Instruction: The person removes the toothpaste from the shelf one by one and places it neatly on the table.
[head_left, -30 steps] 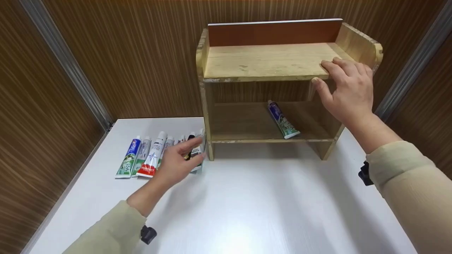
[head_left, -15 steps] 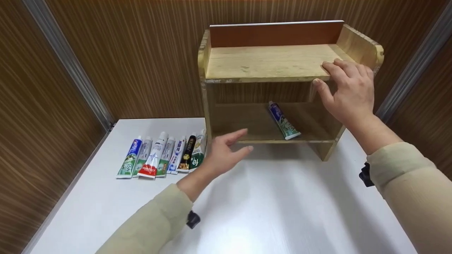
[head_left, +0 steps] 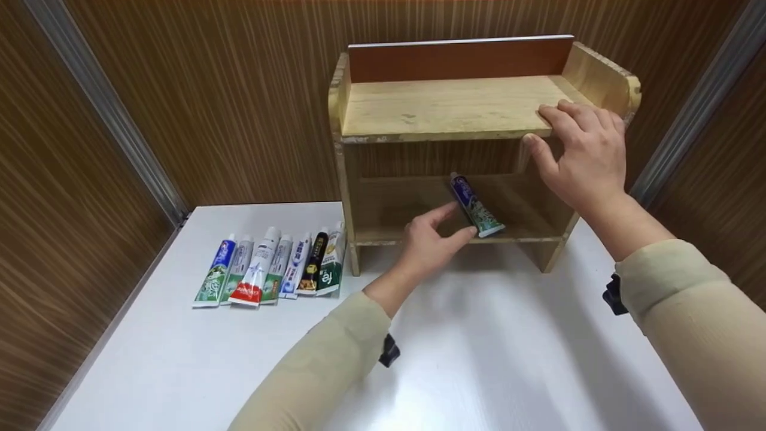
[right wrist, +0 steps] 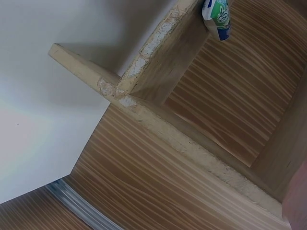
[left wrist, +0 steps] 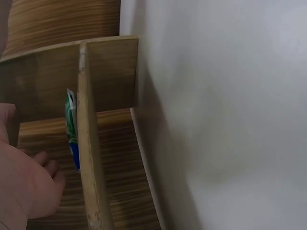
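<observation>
In the head view, a blue-and-green toothpaste tube [head_left: 477,205] lies slanted on the lower board of a small wooden shelf [head_left: 443,108], its flat end at the front edge. My left hand [head_left: 428,242] reaches in from the front left, thumb and fingers spread at the tube's near side. The left wrist view shows a gap between that hand [left wrist: 31,179] and the tube [left wrist: 72,127]. My right hand [head_left: 589,152] rests on the right end of the top board, fingers on its surface and thumb by the front edge. Only a sliver of it shows in the right wrist view.
Several toothpaste tubes [head_left: 258,269] lie side by side on the white table [head_left: 251,371], left of the shelf. Wood-grain panels [head_left: 239,108] stand behind and at both sides. The shelf's side boards and upper board frame the lower compartment.
My left hand has moved right, from beside the row of tubes to the toothpaste tube on the lower board. My right hand stays on the top board.
</observation>
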`<state>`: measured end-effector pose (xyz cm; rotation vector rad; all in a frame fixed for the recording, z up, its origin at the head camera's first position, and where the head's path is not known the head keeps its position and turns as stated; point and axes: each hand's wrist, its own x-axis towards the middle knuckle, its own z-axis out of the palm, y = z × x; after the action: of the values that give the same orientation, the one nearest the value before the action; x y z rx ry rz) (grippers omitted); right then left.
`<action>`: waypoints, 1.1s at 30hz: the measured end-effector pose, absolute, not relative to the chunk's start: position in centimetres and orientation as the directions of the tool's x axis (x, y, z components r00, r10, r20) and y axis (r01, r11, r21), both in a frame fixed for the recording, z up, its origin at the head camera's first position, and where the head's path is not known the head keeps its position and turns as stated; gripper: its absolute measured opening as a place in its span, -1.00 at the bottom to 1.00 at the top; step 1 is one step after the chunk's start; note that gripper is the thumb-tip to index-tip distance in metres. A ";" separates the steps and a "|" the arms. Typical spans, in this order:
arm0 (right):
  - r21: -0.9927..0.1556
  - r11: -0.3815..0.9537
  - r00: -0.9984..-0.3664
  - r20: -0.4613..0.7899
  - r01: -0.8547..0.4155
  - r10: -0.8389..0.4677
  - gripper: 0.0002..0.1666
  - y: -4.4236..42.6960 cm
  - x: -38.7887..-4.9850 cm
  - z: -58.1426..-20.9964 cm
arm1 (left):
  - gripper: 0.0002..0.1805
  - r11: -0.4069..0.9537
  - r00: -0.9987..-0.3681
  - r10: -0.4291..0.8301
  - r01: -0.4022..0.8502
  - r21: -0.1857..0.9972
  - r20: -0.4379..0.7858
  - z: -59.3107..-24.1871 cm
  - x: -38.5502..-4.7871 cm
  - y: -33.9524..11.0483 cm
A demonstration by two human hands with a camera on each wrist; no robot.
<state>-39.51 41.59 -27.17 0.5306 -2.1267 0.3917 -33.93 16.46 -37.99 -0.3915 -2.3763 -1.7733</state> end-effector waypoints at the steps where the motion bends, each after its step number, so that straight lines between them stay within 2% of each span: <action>1: -0.081 0.859 -0.519 0.824 -0.505 -0.227 -0.38 41.6 -39.5 -27.2 | -0.33 0.272 -0.957 0.100 0.290 0.918 0.272 -38.0 -34.1 16.9; 11: -0.079 0.863 -0.520 0.824 -0.500 -0.226 -0.38 41.3 -39.4 -27.4 | -0.31 0.260 -0.968 -0.037 0.230 0.938 0.247 -38.6 -36.0 20.3; 17: -0.079 0.857 -0.509 0.830 -0.510 -0.226 -0.39 41.1 -39.4 -27.3 | -0.43 0.273 -0.944 -0.068 0.293 0.916 0.322 -39.5 -36.7 21.3; 22: -0.082 0.855 -0.505 0.834 -0.512 -0.223 -0.39 41.0 -39.5 -27.3 | -0.42 0.340 -0.925 -0.091 0.320 0.884 0.369 -40.0 -37.1 22.1; 28: -0.088 0.850 -0.510 0.830 -0.519 -0.225 -0.39 40.8 -39.6 -27.7 | -0.32 0.475 -0.908 -0.193 0.244 0.845 0.371 -40.4 -37.4 23.2; 33: -0.086 0.847 -0.499 0.837 -0.524 -0.224 -0.40 40.8 -39.9 -27.7 | -0.23 0.536 -0.889 -0.268 0.182 0.824 0.371 -40.6 -37.9 24.2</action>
<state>-39.91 40.83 -27.73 0.5443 -2.1008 0.4137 -37.89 24.17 -40.57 0.0698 -2.3184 -1.3204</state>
